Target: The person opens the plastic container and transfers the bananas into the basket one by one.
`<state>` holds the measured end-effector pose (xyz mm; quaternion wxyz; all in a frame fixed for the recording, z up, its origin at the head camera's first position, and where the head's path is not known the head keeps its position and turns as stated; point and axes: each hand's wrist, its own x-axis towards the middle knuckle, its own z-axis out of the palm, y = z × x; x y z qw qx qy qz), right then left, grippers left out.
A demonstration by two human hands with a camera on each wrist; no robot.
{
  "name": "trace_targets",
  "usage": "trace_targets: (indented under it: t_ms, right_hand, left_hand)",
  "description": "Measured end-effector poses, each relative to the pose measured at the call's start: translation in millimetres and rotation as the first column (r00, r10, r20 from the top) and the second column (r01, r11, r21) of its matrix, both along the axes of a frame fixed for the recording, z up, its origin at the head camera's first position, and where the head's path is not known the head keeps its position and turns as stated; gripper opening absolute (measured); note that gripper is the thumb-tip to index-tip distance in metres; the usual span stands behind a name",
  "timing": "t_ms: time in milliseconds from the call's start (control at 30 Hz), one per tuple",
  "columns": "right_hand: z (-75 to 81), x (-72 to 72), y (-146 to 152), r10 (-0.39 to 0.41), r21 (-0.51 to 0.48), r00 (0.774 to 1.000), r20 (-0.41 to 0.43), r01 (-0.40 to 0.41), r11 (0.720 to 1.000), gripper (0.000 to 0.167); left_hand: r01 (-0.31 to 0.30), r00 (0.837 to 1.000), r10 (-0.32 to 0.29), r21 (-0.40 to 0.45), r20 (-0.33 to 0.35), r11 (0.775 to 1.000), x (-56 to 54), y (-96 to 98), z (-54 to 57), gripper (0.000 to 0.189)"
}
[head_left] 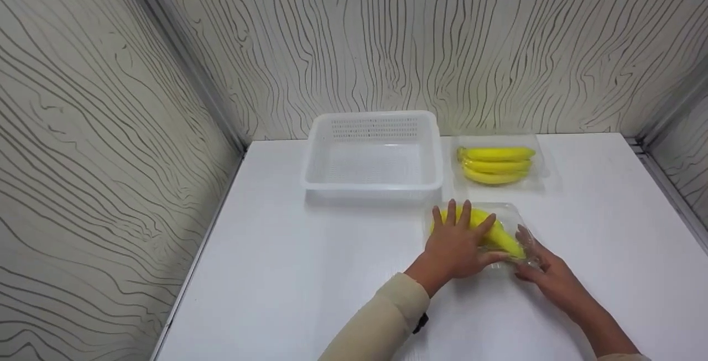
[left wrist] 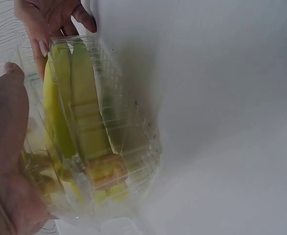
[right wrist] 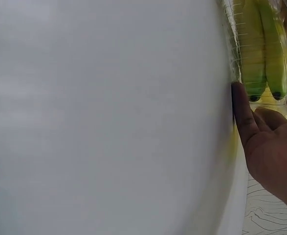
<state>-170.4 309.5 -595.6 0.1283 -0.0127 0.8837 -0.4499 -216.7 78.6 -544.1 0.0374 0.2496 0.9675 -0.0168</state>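
Observation:
A clear plastic clamshell container point(head_left: 511, 212) with yellow bananas point(head_left: 500, 236) inside sits on the table's near right part. My left hand point(head_left: 453, 247) lies over its top with spread, straight fingers, covering part of the bananas. At the container's right end, my right hand point(head_left: 556, 281) holds the edge between thumb and fingers. From the left wrist view, the ridged side of the container point(left wrist: 116, 122) shows, with green-tipped bananas point(left wrist: 87, 98) behind the plastic. In the right wrist view, the right hand point(right wrist: 273, 147) is against the end near the banana tips point(right wrist: 265, 90).
A white plastic basket point(head_left: 373, 187) with slotted walls stands at the back of the white table point(head_left: 265, 272). To its right lies another clear container with bananas point(head_left: 495, 166). Wood-grain patterned panels point(head_left: 376, 46) rise behind and at the sides.

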Motion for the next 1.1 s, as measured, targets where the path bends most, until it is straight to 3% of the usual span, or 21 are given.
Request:
trace_targets:
  t_ms: [233,500,733,933,1100]
  right_hand:
    - [-1.2,1.3,1,0.006,-0.027,1.0,0.0,-0.006,1.0,0.087]
    - [-4.9,0.5,6,-0.013,-0.068,1.0,0.014,0.014,0.998,0.089]
    - [-6.7,0.5,4,-0.012,-0.073,0.998,0.056,0.016,0.997,0.094]
    - [-5.4,0.5,4,-0.009,-0.102,0.998,0.055,0.014,0.995,0.093]
    - [-6.0,0.9,5,-0.01,-0.1,0.999,0.044,0.014,0.995,0.092]
  left_hand:
    - [0.011,1.0,-0.011,-0.001,-0.001,1.0,1.1,-4.1,4.2,0.09]
    - [0.062,0.998,-0.062,0.053,-0.002,0.997,-5.2,-18.2,-0.1,0.094]
    - [0.118,0.992,-0.122,0.147,0.021,0.982,-12.0,-37.1,-3.9,0.098]
    - [0.131,0.988,-0.147,0.241,0.052,0.962,-15.8,-43.4,-7.4,0.099]
    - [0.13,0.989,-0.141,0.199,0.039,0.971,-15.7,-43.0,-9.9,0.103]
